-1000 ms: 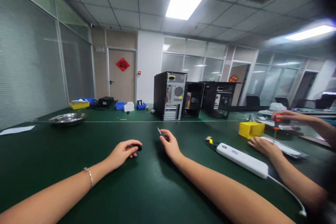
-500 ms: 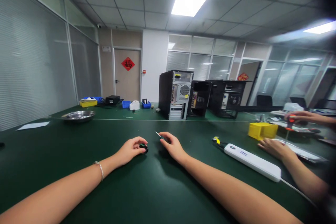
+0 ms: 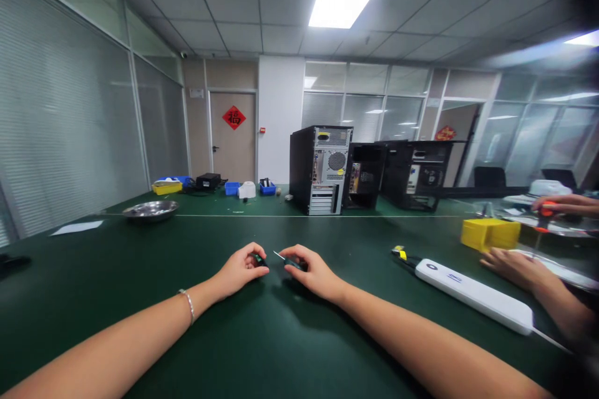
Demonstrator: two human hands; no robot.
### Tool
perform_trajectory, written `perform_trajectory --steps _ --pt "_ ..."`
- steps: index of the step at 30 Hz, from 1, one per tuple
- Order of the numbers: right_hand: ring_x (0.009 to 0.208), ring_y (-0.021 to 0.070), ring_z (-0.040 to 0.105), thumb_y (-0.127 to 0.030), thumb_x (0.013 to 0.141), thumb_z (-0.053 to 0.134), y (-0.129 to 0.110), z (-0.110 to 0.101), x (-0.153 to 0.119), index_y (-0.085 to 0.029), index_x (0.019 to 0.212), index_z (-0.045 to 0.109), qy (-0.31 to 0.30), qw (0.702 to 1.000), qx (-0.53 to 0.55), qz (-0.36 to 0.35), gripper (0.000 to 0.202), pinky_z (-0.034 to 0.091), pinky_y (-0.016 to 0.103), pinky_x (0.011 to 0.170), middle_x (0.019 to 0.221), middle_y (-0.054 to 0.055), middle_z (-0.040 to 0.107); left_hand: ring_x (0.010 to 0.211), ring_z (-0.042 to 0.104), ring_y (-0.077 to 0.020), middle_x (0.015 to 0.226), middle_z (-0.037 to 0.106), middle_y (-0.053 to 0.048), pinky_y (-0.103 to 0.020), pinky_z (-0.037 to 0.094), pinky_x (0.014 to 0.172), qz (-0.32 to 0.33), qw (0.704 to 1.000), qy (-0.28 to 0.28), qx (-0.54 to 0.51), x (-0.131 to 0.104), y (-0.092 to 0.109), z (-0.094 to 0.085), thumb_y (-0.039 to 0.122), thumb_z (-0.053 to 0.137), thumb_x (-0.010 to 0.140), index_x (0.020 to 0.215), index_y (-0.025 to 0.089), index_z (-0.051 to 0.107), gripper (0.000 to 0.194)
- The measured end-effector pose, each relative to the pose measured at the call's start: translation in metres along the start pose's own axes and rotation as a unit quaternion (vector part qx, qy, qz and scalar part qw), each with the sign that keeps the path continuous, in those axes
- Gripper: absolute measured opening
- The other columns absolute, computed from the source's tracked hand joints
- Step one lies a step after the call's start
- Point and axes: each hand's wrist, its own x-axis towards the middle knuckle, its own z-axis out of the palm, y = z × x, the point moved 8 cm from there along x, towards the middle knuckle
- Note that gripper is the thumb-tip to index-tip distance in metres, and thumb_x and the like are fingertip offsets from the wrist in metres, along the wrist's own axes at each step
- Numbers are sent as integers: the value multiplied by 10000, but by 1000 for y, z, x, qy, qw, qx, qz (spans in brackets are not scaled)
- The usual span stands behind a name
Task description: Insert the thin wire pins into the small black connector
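Slip hazard at the thin-shafted tool point(image 3: 291, 262) and small dark part point(image 3: 259, 259)
The tool was gripped in the right hand point(image 3: 312, 271), its tip directed toward the part, which was pinched in the left hand point(image 3: 240, 271); both were held apart over the surface point(image 3: 281, 349), short of its far edge. Finger puncture was judged possible from off-line force; part loss, from a loosened pinch.

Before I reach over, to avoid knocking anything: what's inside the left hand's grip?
The left hand holds a small dark piece with a bit of green showing. The hand covers the rest, so its full shape is hidden.
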Motion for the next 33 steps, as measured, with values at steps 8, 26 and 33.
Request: perform_trajectory --steps 8,26,33 --pt "799 156 541 -279 816 613 4 0 1 -205 1060 650 3 1000 10 19 258 439 283 741 928 31 627 770 582 -137 960 640 -47 -289 461 725 -7 999 -31 -1 -1 2 8 198 755 635 948 158 554 375" --pt "804 148 535 -256 817 606 2 0 0 -199 1058 648 -1 1000 -2 20 251 435 273 744 902 25 612 846 619 -206 918 699 -68 -313 462 787 -9 984 -80 159 -1 13 7 348 584 803 1044 151 673 323" --pt "700 122 476 -170 786 576 2 2 -2 -177 969 574 -22 999 -15 18 183 400 238 667 785 -16 549 828 621 -204 929 703 -46 -279 454 741 -20 947 -154 280 -2 36 -9 237 549 789 948 190 705 228"
